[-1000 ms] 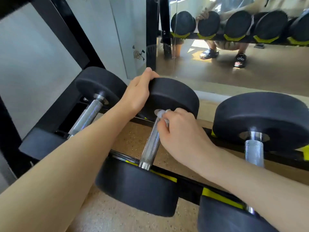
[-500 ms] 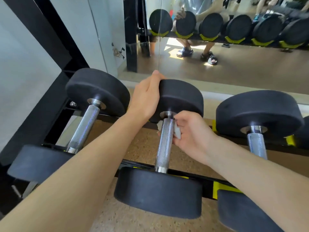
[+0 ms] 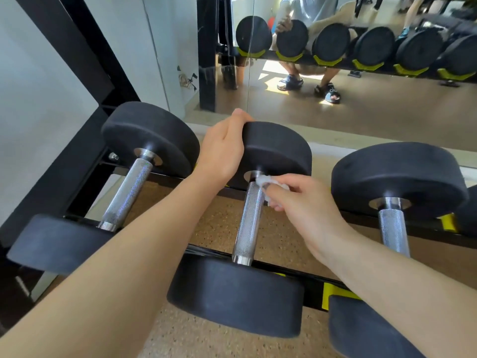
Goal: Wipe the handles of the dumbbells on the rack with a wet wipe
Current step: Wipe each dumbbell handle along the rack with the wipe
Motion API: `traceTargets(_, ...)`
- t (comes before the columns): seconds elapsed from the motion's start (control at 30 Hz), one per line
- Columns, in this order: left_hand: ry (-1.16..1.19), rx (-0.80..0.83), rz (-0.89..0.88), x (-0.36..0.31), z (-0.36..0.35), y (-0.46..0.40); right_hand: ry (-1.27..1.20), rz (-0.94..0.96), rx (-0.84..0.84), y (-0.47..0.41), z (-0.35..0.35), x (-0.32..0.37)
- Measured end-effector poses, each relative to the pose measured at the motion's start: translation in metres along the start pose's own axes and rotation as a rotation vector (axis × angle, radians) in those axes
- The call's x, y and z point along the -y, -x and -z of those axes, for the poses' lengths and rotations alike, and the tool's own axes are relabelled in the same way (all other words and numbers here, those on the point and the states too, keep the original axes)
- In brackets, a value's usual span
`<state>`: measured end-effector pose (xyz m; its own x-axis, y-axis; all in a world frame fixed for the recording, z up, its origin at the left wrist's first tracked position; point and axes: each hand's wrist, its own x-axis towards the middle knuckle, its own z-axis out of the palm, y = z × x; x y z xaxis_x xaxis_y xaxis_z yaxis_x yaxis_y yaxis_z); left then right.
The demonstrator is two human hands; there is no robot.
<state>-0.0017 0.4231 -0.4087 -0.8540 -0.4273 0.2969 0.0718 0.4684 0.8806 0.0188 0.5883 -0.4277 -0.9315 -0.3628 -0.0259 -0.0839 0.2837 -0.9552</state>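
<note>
Three black dumbbells with knurled steel handles lie across a black rack (image 3: 320, 285). My left hand (image 3: 222, 153) grips the far head of the middle dumbbell (image 3: 278, 148), fingers curled over its top edge. My right hand (image 3: 299, 202) pinches a crumpled white wet wipe (image 3: 265, 182) against the far end of the middle handle (image 3: 247, 223), right where it meets the head. The left dumbbell's handle (image 3: 126, 192) and the right dumbbell's handle (image 3: 393, 231) are bare.
A wall mirror (image 3: 361, 104) behind the rack reflects the dumbbell row and a crouching person's legs. A black upright frame (image 3: 85, 65) stands at the left. Speckled cork floor (image 3: 219, 228) shows beneath the rack. Yellow saddles (image 3: 333, 293) mark the rails.
My right hand turned over from beside the handle to on top of it, bringing the wipe up against the handle's far end. The left hand stayed on the far head.
</note>
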Motion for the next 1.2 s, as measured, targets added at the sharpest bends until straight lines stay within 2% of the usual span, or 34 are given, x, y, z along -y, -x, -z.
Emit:
traceTargets(0.13,-0.002,0.024,-0.004,-0.001,0.001,0.000,0.423,0.639,0.033,0.005,-0.009,0.009)
traceTargets(0.2,-0.006,0.032,-0.019,-0.002,0.002,0.001,0.813,0.846,0.052,-0.006,-0.018,0.007)
traceTargets(0.27,-0.021,0.035,-0.027,-0.003,0.002,0.001,1.146,0.939,0.070,-0.012,-0.023,-0.001)
traceTargets(0.33,-0.023,0.045,-0.014,-0.003,0.002,0.002,1.196,0.870,0.101,-0.012,-0.022,-0.009)
traceTargets(0.47,-0.039,0.045,0.000,-0.002,0.002,0.002,1.030,0.823,0.238,-0.010,-0.012,-0.004)
traceTargets(0.5,-0.049,0.039,-0.011,-0.002,0.002,0.002,0.974,0.843,0.208,-0.011,-0.006,0.000)
traceTargets(0.57,-0.059,0.032,-0.020,-0.002,0.003,0.002,0.886,0.859,0.037,-0.009,0.004,0.006)
traceTargets(0.63,-0.061,0.028,-0.019,-0.002,0.003,0.002,0.770,0.646,-0.079,-0.003,0.007,0.006)
traceTargets(0.73,-0.024,0.029,0.021,-0.005,0.002,0.003,0.602,0.333,-0.097,0.002,-0.003,0.000)
traceTargets(0.87,-0.003,0.016,0.035,-0.007,0.001,0.004,0.453,0.112,0.039,0.005,-0.004,0.001)
traceTargets(0.93,0.000,0.023,0.034,-0.006,0.001,0.003,0.385,0.159,0.155,0.012,-0.003,0.008)
traceTargets(1.0,0.006,0.022,0.033,-0.006,0.002,0.002,0.368,0.338,0.266,0.019,-0.004,0.014)
traceTargets(1.1,0.013,0.017,0.035,-0.006,0.003,0.002,0.630,0.577,0.492,0.017,-0.009,0.011)
traceTargets(1.2,0.017,0.023,0.032,-0.007,0.002,0.002,0.725,0.537,0.620,0.013,-0.006,0.009)
